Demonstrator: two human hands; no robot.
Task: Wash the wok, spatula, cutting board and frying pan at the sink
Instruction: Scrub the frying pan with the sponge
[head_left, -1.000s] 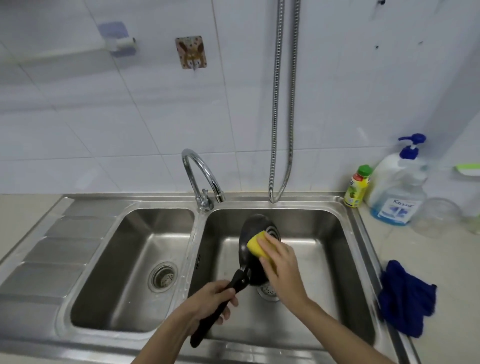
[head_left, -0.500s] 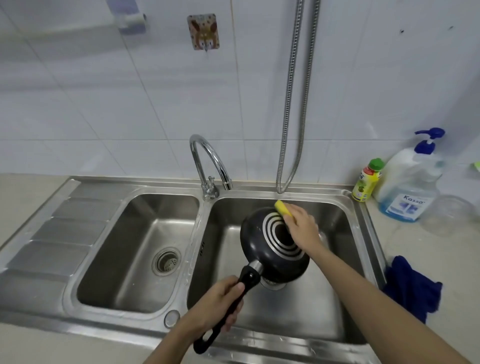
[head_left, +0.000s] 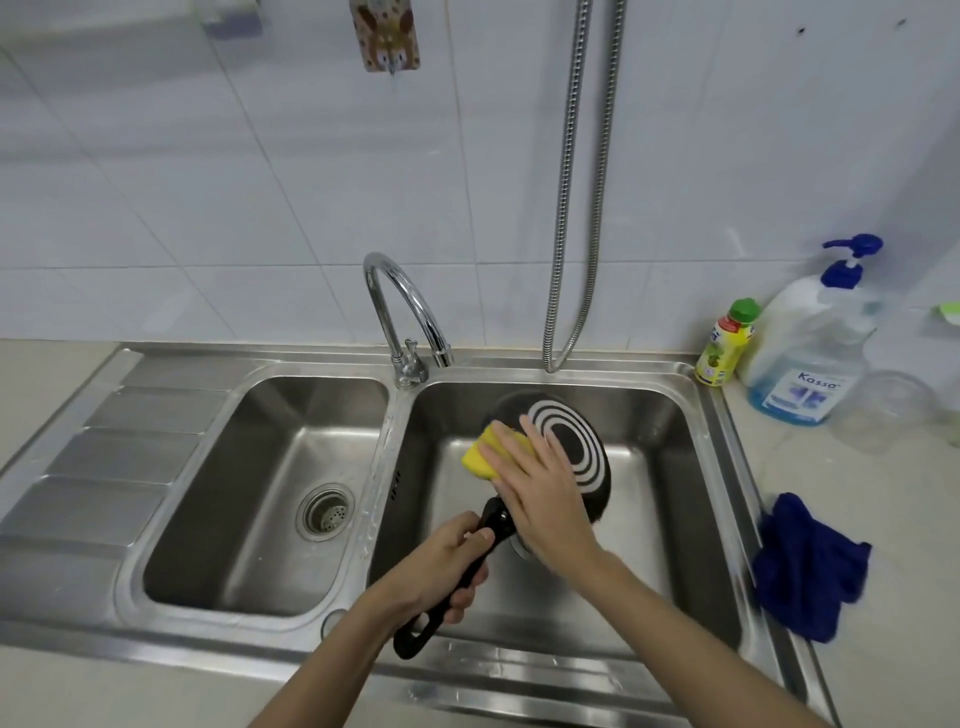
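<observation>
A small black frying pan (head_left: 576, 447) is held bottom-up over the right basin of the steel sink (head_left: 696, 467), its underside marked with white rings. My left hand (head_left: 441, 566) grips the pan's black handle (head_left: 457, 587) near the front of the basin. My right hand (head_left: 545, 488) presses a yellow sponge (head_left: 480, 449) against the left side of the pan's underside, fingers fairly straight over it. The wok, spatula and cutting board are not in view.
A chrome faucet (head_left: 405, 312) stands between the two basins; the left basin (head_left: 249, 493) holds only its drain. A metal hose (head_left: 571, 208) hangs on the tiled wall. On the right counter stand a small green-capped bottle (head_left: 727, 343), a pump soap bottle (head_left: 815, 348), a clear container (head_left: 893, 410) and a blue cloth (head_left: 805, 566).
My right hand slid the sponge from the pan's far rim back to its near left side. The pan stayed tilted bottom-up in my left hand.
</observation>
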